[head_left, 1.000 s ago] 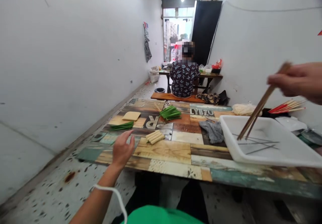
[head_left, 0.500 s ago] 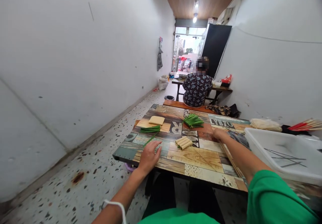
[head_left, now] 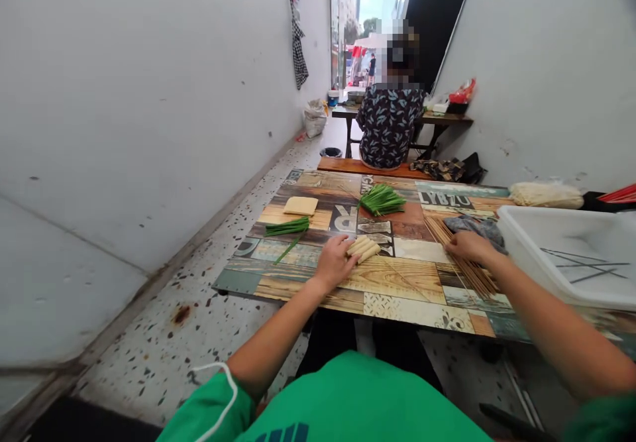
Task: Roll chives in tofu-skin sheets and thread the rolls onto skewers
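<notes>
Pale yellow tofu-skin rolls [head_left: 366, 248] lie side by side near the middle of the patterned table. My left hand [head_left: 336, 263] is at their left end, thumb on the near side and fingers on the far side, closed around them. Over to the right, my right hand [head_left: 467, 246] has its fingers pressed together on a loose bundle of thin wooden skewers [head_left: 479, 277]; how many it grips is hidden. A stack of flat tofu-skin sheets [head_left: 301, 206] and a small bunch of green chives [head_left: 287, 226] lie at the left. A larger chive pile [head_left: 381, 200] sits farther back.
A white plastic tub [head_left: 529, 256] holding several dark thin sticks [head_left: 581, 264] stands at the right, beside a grey cloth [head_left: 479, 228]. Behind it lies a bagged pale bundle [head_left: 545, 194]. Beyond the table a person [head_left: 390, 124] sits facing away on an orange bench [head_left: 342, 165].
My left hand has moved right, from the bare tabletop to the rolls. My right hand has come nearer along the skewers, which are now spread more in view. The camera has tilted down.
</notes>
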The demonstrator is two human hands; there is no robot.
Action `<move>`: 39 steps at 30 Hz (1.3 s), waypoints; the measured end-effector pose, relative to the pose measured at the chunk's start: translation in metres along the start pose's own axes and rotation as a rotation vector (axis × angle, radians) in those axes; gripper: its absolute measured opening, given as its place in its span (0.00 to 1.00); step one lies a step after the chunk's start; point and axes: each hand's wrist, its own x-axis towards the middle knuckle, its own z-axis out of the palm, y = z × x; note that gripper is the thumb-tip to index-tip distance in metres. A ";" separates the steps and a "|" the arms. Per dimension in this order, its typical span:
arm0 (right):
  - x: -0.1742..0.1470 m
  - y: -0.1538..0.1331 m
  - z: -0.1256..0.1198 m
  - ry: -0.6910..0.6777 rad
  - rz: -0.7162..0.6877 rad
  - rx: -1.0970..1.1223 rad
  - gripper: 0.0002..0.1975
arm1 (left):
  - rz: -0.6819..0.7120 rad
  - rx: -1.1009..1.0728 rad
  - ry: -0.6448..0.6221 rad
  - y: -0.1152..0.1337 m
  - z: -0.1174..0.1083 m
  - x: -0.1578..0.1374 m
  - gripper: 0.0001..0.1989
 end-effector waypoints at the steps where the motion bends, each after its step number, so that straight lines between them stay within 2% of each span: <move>1: -0.006 0.001 0.004 -0.020 -0.003 -0.025 0.11 | -0.015 0.009 -0.005 0.000 0.004 0.000 0.17; 5: -0.018 -0.006 0.010 -0.061 0.030 -0.105 0.18 | -0.087 0.058 -0.031 -0.001 0.016 -0.003 0.23; 8: -0.015 -0.010 0.010 -0.059 0.049 -0.101 0.18 | -0.101 0.063 -0.038 0.001 0.017 -0.004 0.23; 16: -0.009 -0.006 0.003 -0.061 0.064 -0.100 0.15 | -0.094 0.008 -0.013 0.010 0.021 -0.002 0.16; 19: -0.016 -0.001 -0.006 0.047 0.025 -0.104 0.12 | -0.100 -0.013 0.035 0.010 0.024 -0.007 0.18; 22: -0.034 -0.003 -0.010 0.279 -0.103 -0.011 0.12 | -0.112 -0.041 0.086 0.007 0.025 -0.011 0.19; 24: -0.057 -0.013 -0.002 0.435 -0.217 0.133 0.11 | -0.109 -0.056 0.103 0.005 0.024 -0.012 0.16; 26: -0.087 -0.030 0.016 0.515 -0.373 0.292 0.11 | -0.100 -0.065 0.108 0.004 0.024 -0.012 0.13; 28: -0.120 -0.049 0.040 0.518 -0.562 0.375 0.15 | -0.093 -0.068 0.110 0.003 0.025 -0.012 0.12; 30: -0.150 -0.065 0.065 0.497 -0.672 0.365 0.17 | -0.087 -0.066 0.115 0.002 0.026 -0.012 0.13; 34: -0.177 -0.078 0.095 0.499 -0.655 0.257 0.18 | -0.077 -0.077 0.113 0.001 0.028 -0.012 0.09; 39: -0.170 -0.080 0.098 0.538 -0.649 0.147 0.18 | -0.079 -0.104 0.101 0.002 0.027 -0.011 0.06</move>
